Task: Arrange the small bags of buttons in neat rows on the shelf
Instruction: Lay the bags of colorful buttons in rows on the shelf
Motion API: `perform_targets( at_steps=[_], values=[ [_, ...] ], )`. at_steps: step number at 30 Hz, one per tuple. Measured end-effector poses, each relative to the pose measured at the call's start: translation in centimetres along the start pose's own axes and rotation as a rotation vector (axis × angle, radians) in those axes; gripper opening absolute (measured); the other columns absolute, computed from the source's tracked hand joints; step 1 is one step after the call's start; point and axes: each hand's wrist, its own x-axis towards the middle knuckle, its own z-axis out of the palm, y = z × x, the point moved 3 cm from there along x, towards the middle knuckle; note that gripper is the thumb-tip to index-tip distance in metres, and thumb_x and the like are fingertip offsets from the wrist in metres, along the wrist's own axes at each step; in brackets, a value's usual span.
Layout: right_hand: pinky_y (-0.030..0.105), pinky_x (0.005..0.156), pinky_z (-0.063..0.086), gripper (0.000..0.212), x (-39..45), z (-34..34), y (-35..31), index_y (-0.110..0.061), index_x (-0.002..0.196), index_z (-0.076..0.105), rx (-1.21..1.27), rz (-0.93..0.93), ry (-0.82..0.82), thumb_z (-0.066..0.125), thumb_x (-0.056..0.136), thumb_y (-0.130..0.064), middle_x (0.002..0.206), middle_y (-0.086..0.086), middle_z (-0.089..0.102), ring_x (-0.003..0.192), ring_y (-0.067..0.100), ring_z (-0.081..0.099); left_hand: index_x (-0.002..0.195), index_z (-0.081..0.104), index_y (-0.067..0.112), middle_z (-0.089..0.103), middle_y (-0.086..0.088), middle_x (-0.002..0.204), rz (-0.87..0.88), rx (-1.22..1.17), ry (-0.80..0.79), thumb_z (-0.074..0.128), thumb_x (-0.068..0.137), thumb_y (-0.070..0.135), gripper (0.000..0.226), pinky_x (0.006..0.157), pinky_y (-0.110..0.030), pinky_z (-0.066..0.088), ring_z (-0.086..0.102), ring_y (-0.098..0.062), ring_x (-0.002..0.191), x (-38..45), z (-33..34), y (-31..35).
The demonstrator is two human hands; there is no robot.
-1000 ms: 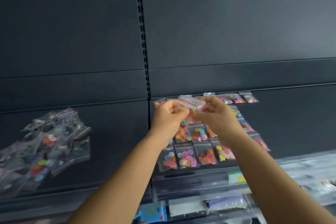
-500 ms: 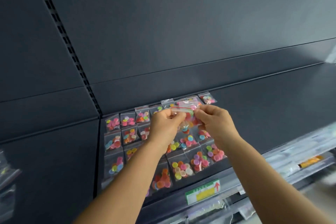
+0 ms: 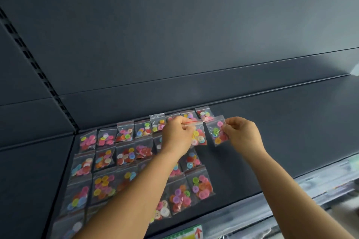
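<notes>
Hands: my left hand [image 3: 177, 134] and right hand [image 3: 242, 135] have drawn apart since half a second ago.
Left fingers: pinching the red-sealed bag [image 3: 198, 134] at its top.
Right fingers: now pinching a second bag [image 3: 216, 131], just beside the first.
Shelf [image 3: 272, 141]: rows of button bags [image 3: 124, 153] lie beneath.

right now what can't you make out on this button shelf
Head view only:
- Bags under the left forearm: covered by it.
- Bottom-left bag: cut off by the lower edge.
- Green price label: cut off and blurred, unreadable.
- Lower shelf contents: blurred.
</notes>
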Motion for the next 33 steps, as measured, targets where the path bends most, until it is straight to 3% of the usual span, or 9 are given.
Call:
perform_targets(
  at_steps=[4, 8, 11, 13, 18, 23, 29, 33],
  values=[
    [0.018, 0.049, 0.04, 0.009, 2.6, -0.1, 1.2, -0.022, 0.086, 0.067, -0.096, -0.02, -0.089, 0.058, 0.086, -0.018, 0.075, -0.012, 0.07, 0.065, 0.006, 0.063, 0.108, 0.061, 0.018, 0.066, 0.001, 0.099, -0.016, 0.198, 0.06, 0.054, 0.091, 0.012, 0.019, 0.064, -0.025, 0.049, 0.062, -0.013, 0.074, 1.1, 2.8, 0.7],
    [0.022, 0.07, 0.042, 0.022, 4.0, 0.7, 1.9, -0.015, 0.109, 0.062, -0.192, -0.067, -0.155, 0.059, 0.087, -0.017, 0.103, -0.001, 0.067, 0.085, 0.014, 0.058, 0.117, 0.057, 0.017, 0.065, -0.005, 0.109, 0.004, 0.381, 0.083, 0.051, 0.091, 0.007, 0.029, 0.076, -0.034, 0.052, 0.063, -0.024, 0.09, 1.5, 4.3, 0.6],
    [0.029, 0.081, 0.047, 0.028, 4.3, 0.6, 2.0, -0.015, 0.116, 0.058, -0.31, -0.169, -0.185, 0.056, 0.088, -0.015, 0.11, 0.003, 0.064, 0.099, 0.022, 0.059, 0.123, 0.053, 0.017, 0.053, -0.002, 0.121, 0.098, 0.556, 0.163, 0.059, 0.088, 0.008, 0.037, 0.092, -0.033, 0.043, 0.046, -0.022, 0.115, 1.4, 4.5, 0.5],
    [0.032, 0.084, 0.047, 0.028, 4.3, 0.3, 1.8, -0.017, 0.115, 0.061, -0.365, -0.314, -0.191, 0.058, 0.087, -0.015, 0.11, 0.003, 0.06, 0.102, 0.023, 0.057, 0.126, 0.054, 0.015, 0.05, -0.001, 0.122, 0.191, 0.624, 0.177, 0.059, 0.089, 0.012, 0.037, 0.096, -0.031, 0.039, 0.039, -0.02, 0.119, 1.0, 4.5, 0.6],
    [0.03, 0.082, 0.045, 0.012, 3.7, 0.7, 2.2, -0.023, 0.091, 0.071, -0.477, -0.571, -0.39, 0.063, 0.085, -0.017, 0.103, -0.005, 0.061, 0.098, 0.019, 0.051, 0.12, 0.064, 0.015, 0.059, -0.001, 0.122, 0.286, 0.696, -0.025, 0.053, 0.092, 0.011, 0.03, 0.094, -0.035, 0.043, 0.047, -0.02, 0.113, -0.1, 5.7, 0.3],
    [0.033, 0.084, 0.045, 0.015, 4.5, 1.3, 2.2, -0.02, 0.098, 0.071, -0.473, -0.55, -0.316, 0.063, 0.086, -0.018, 0.106, 0.0, 0.062, 0.1, 0.023, 0.051, 0.111, 0.067, 0.012, 0.061, -0.003, 0.118, 0.262, 0.73, -0.06, 0.051, 0.091, 0.007, 0.026, 0.089, -0.037, 0.046, 0.053, -0.022, 0.108, -0.3, 5.5, 0.2],
    [0.034, 0.076, 0.048, 0.012, 4.5, 1.7, 2.0, -0.018, 0.093, 0.072, -0.467, -0.582, -0.302, 0.062, 0.086, -0.015, 0.103, 0.001, 0.061, 0.097, 0.024, 0.051, 0.113, 0.065, 0.01, 0.06, -0.004, 0.119, 0.279, 0.749, -0.086, 0.05, 0.091, 0.007, 0.026, 0.087, -0.037, 0.048, 0.056, -0.024, 0.106, -0.4, 5.3, 0.4],
    [0.031, 0.077, 0.046, 0.018, 4.6, 1.7, 2.0, -0.022, 0.1, 0.071, -0.473, -0.597, -0.312, 0.061, 0.087, -0.014, 0.108, 0.001, 0.062, 0.1, 0.022, 0.051, 0.115, 0.065, 0.011, 0.06, -0.004, 0.12, 0.282, 0.744, -0.094, 0.051, 0.092, 0.008, 0.027, 0.086, -0.039, 0.05, 0.058, -0.027, 0.105, -0.4, 5.2, 0.5]
  ],
)
